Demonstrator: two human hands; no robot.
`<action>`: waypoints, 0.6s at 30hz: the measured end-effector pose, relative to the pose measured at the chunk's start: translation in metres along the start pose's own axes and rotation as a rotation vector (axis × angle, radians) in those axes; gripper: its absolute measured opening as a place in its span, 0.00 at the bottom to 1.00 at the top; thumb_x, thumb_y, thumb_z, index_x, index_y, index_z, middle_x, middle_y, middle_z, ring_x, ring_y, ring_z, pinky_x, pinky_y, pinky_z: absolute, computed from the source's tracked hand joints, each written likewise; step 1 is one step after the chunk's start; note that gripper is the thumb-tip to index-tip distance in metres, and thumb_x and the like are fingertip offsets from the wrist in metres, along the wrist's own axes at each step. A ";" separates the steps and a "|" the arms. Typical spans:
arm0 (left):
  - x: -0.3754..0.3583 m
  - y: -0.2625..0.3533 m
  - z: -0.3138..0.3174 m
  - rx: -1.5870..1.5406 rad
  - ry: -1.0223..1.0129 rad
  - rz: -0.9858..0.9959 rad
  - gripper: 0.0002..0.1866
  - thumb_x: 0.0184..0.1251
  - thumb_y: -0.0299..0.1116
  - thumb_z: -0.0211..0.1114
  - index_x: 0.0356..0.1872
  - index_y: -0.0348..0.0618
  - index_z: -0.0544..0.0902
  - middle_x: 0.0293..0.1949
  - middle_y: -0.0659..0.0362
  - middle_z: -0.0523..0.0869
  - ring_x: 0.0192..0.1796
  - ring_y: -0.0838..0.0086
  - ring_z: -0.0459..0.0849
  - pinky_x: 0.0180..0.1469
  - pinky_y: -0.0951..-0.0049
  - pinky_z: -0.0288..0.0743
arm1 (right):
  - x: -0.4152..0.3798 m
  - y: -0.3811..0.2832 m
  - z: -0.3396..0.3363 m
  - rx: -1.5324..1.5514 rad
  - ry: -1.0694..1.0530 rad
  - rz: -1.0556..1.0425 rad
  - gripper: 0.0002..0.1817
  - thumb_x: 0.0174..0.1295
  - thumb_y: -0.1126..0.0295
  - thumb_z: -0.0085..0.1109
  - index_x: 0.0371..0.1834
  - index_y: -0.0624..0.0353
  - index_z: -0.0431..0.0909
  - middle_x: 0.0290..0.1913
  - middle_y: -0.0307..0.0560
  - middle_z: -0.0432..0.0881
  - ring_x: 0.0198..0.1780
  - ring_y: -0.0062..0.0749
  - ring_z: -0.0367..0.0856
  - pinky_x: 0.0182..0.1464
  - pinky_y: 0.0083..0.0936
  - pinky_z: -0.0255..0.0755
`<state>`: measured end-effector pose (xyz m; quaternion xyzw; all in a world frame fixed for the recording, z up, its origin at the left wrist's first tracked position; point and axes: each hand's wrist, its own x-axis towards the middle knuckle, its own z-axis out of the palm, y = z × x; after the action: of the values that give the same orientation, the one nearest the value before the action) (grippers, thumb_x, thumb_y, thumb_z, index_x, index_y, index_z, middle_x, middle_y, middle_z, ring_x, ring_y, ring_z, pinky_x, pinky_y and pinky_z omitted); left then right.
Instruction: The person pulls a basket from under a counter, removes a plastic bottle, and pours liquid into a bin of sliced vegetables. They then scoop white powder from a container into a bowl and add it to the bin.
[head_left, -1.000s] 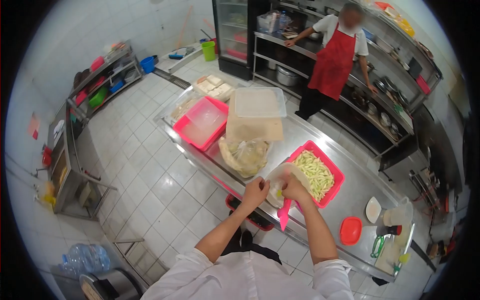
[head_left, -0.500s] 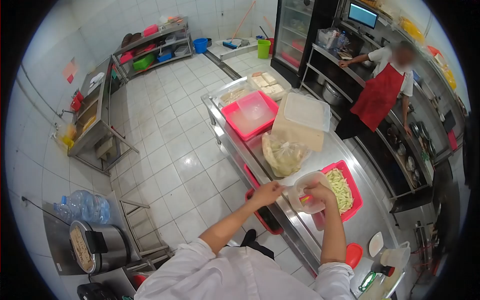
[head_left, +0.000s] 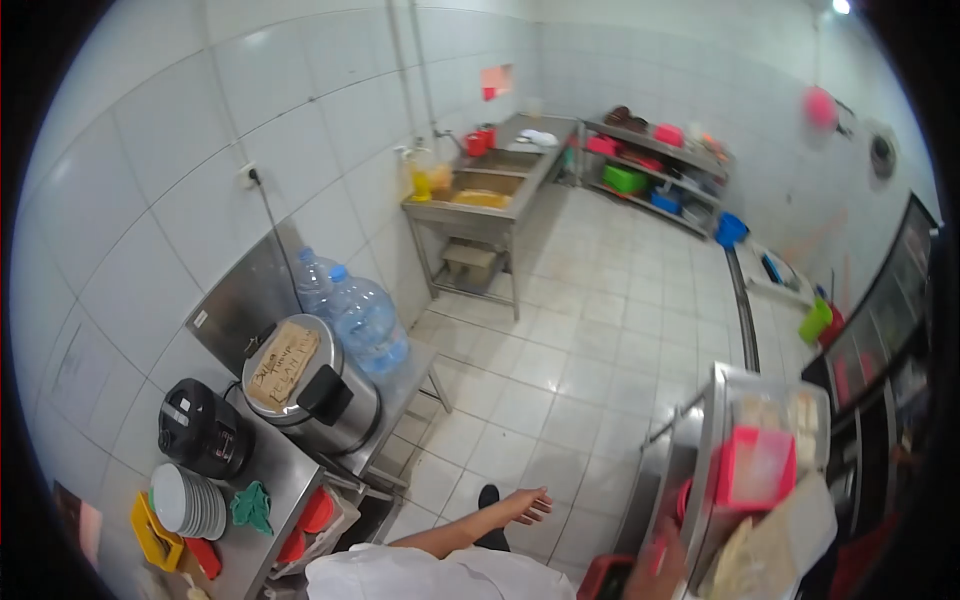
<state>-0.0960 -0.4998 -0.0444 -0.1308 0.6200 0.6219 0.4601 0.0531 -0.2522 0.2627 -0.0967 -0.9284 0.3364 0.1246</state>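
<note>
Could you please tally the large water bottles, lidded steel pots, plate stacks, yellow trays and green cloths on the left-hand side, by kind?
Large water bottles: 2
Lidded steel pot: 1
Plate stack: 1
Yellow tray: 1
Green cloth: 1
Total: 6

Large bottles (head_left: 368, 325) stand beside a steel pot (head_left: 348, 418) (cardboard (head_left: 284, 364) on top).

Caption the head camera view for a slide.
Kitchen from above: an open left hand over the tiled floor, water bottles beside a steel pot with a handwritten cardboard label.
</note>
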 end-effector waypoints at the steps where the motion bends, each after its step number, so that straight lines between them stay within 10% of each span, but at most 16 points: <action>1: -0.005 0.019 -0.005 -0.161 -0.063 0.023 0.38 0.77 0.71 0.47 0.67 0.51 0.80 0.61 0.57 0.87 0.53 0.68 0.88 0.54 0.62 0.80 | 0.016 0.006 0.055 0.174 -0.125 -0.082 0.27 0.73 0.78 0.50 0.76 0.64 0.68 0.71 0.66 0.75 0.72 0.60 0.73 0.73 0.43 0.65; 4: -0.028 0.094 -0.030 -0.433 -0.270 0.196 0.41 0.78 0.71 0.45 0.72 0.47 0.75 0.65 0.56 0.84 0.67 0.63 0.81 0.69 0.60 0.71 | 0.081 -0.029 0.192 -0.025 -0.217 -0.503 0.32 0.71 0.76 0.49 0.80 0.58 0.63 0.75 0.61 0.72 0.76 0.59 0.68 0.77 0.42 0.61; 6: -0.041 0.143 -0.059 -0.840 -0.300 0.163 0.47 0.76 0.74 0.43 0.78 0.44 0.67 0.71 0.53 0.79 0.73 0.60 0.76 0.76 0.56 0.64 | 0.117 -0.043 0.271 -0.367 -0.184 -0.623 0.37 0.55 0.76 0.61 0.75 0.54 0.73 0.71 0.64 0.75 0.75 0.59 0.69 0.71 0.64 0.60; 8: -0.053 0.176 -0.111 -0.852 -0.259 0.208 0.48 0.76 0.74 0.42 0.79 0.42 0.64 0.73 0.51 0.76 0.74 0.58 0.75 0.77 0.55 0.63 | 0.164 -0.025 0.325 -0.251 -0.321 -0.500 0.48 0.52 0.76 0.63 0.82 0.45 0.61 0.81 0.60 0.61 0.83 0.63 0.52 0.75 0.75 0.42; 12: -0.087 0.255 -0.206 -0.870 -0.508 0.493 0.48 0.78 0.72 0.39 0.81 0.39 0.59 0.78 0.45 0.68 0.75 0.53 0.73 0.78 0.53 0.62 | 0.259 -0.013 0.368 -0.663 -0.716 -0.107 0.41 0.56 0.68 0.67 0.78 0.53 0.68 0.74 0.59 0.72 0.77 0.59 0.65 0.74 0.71 0.54; 13: -0.084 0.266 -0.227 -0.867 -0.505 0.492 0.48 0.78 0.72 0.39 0.81 0.39 0.59 0.78 0.45 0.68 0.75 0.53 0.73 0.78 0.53 0.62 | 0.279 -0.015 0.364 -0.686 -0.902 0.038 0.38 0.63 0.69 0.60 0.80 0.53 0.64 0.77 0.57 0.70 0.78 0.56 0.65 0.77 0.56 0.57; 14: -0.077 0.279 -0.249 -0.799 -0.400 0.551 0.44 0.80 0.69 0.39 0.80 0.41 0.62 0.77 0.46 0.71 0.74 0.54 0.74 0.77 0.55 0.64 | 0.302 -0.037 0.349 -0.705 -1.084 0.184 0.35 0.71 0.70 0.52 0.83 0.52 0.60 0.79 0.56 0.67 0.79 0.54 0.64 0.79 0.41 0.60; 18: -0.005 0.308 -0.340 -0.763 0.107 0.626 0.34 0.83 0.60 0.43 0.71 0.42 0.74 0.70 0.48 0.80 0.68 0.57 0.80 0.69 0.60 0.72 | 0.378 0.053 0.413 -0.549 -1.182 0.281 0.37 0.69 0.65 0.56 0.83 0.52 0.60 0.82 0.53 0.64 0.82 0.47 0.61 0.81 0.42 0.59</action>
<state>-0.4586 -0.7457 0.0924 -0.1294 0.3806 0.9051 0.1382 -0.4230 -0.3605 -0.0160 -0.0444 -0.8709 0.0972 -0.4798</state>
